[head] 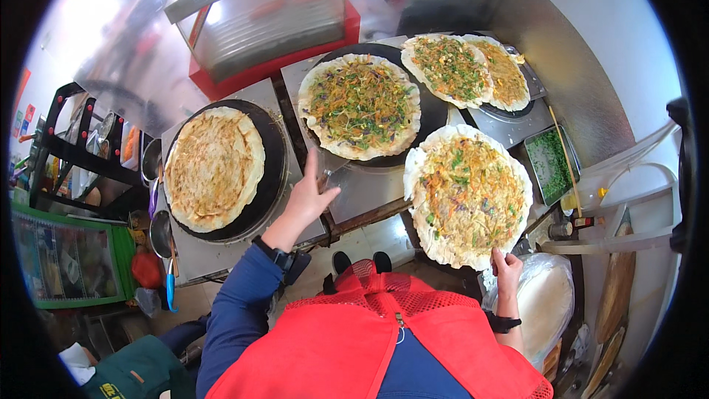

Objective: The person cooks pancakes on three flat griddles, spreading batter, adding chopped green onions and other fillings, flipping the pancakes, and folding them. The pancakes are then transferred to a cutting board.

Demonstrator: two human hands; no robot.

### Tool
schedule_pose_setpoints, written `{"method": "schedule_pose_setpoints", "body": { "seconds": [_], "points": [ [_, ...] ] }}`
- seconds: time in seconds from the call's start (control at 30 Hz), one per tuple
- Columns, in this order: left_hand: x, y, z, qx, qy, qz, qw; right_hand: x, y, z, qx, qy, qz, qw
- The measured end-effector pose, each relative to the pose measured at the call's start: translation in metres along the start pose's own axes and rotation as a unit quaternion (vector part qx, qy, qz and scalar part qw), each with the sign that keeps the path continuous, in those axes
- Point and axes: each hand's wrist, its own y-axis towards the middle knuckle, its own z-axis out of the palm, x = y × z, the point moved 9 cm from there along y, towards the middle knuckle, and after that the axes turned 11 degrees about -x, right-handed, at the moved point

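Observation:
Pinched between the fingers of my right hand (506, 269) is the near edge of a round vegetable-topped flatbread (471, 197), which reaches past the counter's front edge. My left hand (310, 194) holds nothing; its fingers are spread over the gap between two griddles. Just beyond it, another flatbread with shredded vegetables and chopped greens (363, 105) lies on the middle black griddle (432, 116). To the left, a browned plain-faced flatbread (215, 169) covers most of the left griddle (271, 163). Two more topped flatbreads (447, 69) (501, 75) overlap at the back right.
A metal tray of chopped greens (552, 166) stands on the right with a thin wooden stick (564, 160) across it. Ladles (162, 235) hang at the left end. Behind stands a red-framed glass roller case (271, 27). A person in a green apron (135, 368) is at lower left.

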Motion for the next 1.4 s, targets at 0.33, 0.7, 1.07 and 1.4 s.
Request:
{"method": "schedule_pose_setpoints", "body": {
  "seconds": [0.33,0.7,1.07,1.4],
  "points": [
    [-0.039,0.051,0.006,-0.014,0.16,0.125,0.979,0.006,-0.036,0.015,-0.029,-0.099,-0.02,0.994],
    [-0.046,0.01,-0.025,-0.018,0.11,0.136,0.984,0.053,-0.044,0.192,0.12,-0.239,0.0,0.964],
    [-0.019,-0.027,-0.008,-0.015,0.162,0.107,0.981,0.114,-0.034,0.298,0.143,-0.213,-0.086,0.963],
    [0.001,-0.016,0.007,-0.014,0.164,0.132,0.977,0.128,-0.044,0.3,0.211,-0.247,-0.104,0.94]
  ]
}}
